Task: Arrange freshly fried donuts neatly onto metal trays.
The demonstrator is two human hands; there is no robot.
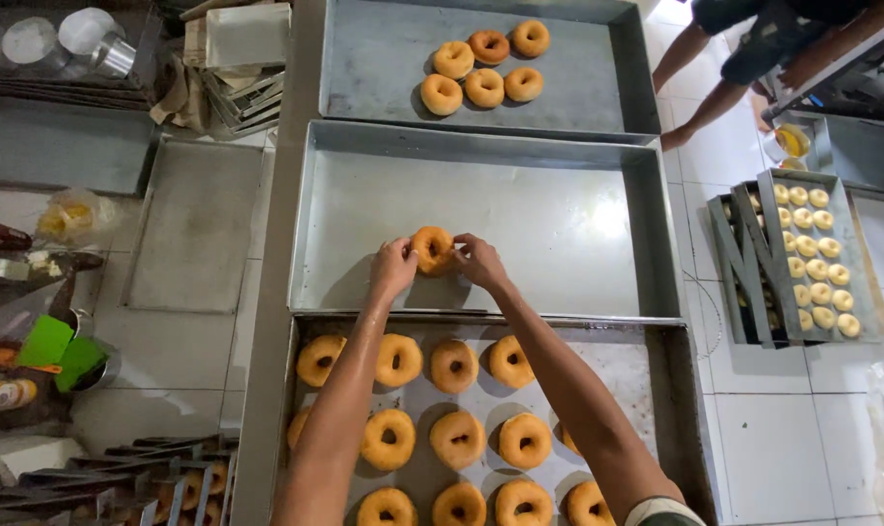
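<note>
Both arms reach forward over the near tray (656, 336). Left hand (393, 268) and right hand (479, 261) meet at one doughnut (431, 248), fingers curled around its two sides; both hands grip it together. The doughnut sits low over the floor of the middle tray (559, 195), near that tray's front wall, slightly left of centre. Cannot tell whether it touches the tray floor or is held just above it. Rest of the middle tray floor is bare metal.

Near tray: rows of golden doughnuts (457, 365) on pale paper lining, ring holes up, close together but mostly apart. The forearms pass over the first and second rows.

Far tray (598, 58): five doughnuts (484, 86) grouped near its middle, one darker than the others.

Right of the trays, on the white tiled floor (783, 429): a slanted tray (865, 292) carrying two columns of pale dough rounds (812, 263). Beyond it, another person's bare legs (705, 97) at the top right.

Left side: flat metal sheet (194, 224), green cups (62, 351), metal tins (87, 29), a bag with yellow contents (67, 216).
</note>
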